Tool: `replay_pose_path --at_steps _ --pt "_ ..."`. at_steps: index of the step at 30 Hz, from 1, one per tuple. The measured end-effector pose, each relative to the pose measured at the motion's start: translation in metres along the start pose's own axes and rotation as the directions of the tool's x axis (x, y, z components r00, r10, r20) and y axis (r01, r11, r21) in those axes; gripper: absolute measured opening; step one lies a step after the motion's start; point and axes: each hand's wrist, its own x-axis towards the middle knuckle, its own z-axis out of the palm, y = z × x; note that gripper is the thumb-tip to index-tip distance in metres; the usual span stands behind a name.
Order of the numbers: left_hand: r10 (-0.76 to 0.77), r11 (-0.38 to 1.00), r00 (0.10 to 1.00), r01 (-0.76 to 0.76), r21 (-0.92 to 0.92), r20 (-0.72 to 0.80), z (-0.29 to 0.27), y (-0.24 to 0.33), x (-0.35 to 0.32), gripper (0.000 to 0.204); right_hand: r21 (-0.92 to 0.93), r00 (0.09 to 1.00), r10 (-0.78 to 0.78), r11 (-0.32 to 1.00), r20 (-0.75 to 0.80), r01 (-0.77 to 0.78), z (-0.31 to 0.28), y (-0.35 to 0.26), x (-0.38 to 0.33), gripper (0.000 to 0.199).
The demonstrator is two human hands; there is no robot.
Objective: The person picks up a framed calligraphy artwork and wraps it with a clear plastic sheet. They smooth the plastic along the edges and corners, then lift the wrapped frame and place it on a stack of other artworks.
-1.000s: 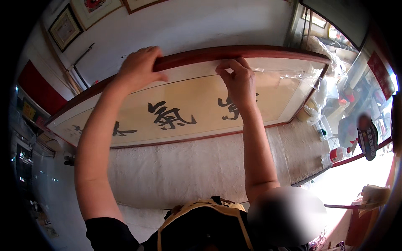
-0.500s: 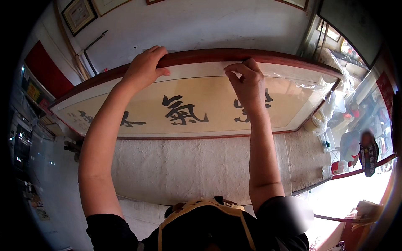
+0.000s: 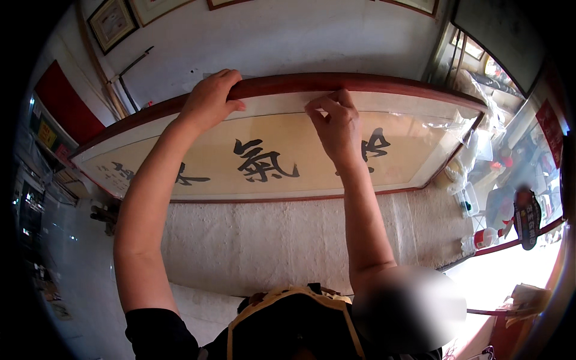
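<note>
A long framed calligraphy piece (image 3: 312,153), dark brush characters on cream paper with a pale border, leans upright before me inside a reddish-brown wooden frame (image 3: 384,83). My left hand (image 3: 210,102) is wrapped over the frame's top rail left of the middle, with the thumb on the front side. Farther right, my right hand (image 3: 337,123) is closed in a pinch just under that rail, close to the front surface. Whatever sits between its fingertips is too small to make out. Crinkled clear plastic film (image 3: 447,122) covers the right end of the picture.
A pale, rough-textured covered surface (image 3: 288,240) lies under the frame. Several framed pictures, one being a small dark frame (image 3: 113,24), hang on the wall behind. At right are a clear plastic container (image 3: 469,201) and a bottle with a red label (image 3: 485,239).
My right hand has slid left along the top rail, still pinched. My left hand keeps its hold in nearly the same place.
</note>
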Motion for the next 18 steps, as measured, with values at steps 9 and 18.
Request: replay_pose_path --at_steps 9,18 --pt "0.001 1.000 1.000 -0.001 0.004 0.005 -0.001 -0.003 -0.003 0.044 0.076 0.998 -0.041 0.996 0.053 0.037 0.015 -0.038 -0.001 0.015" --pt "0.083 0.990 0.996 -0.078 -0.119 0.035 -0.011 -0.020 -0.012 0.049 0.004 0.986 -0.144 0.989 0.085 0.145 0.023 -0.033 -0.001 0.005"
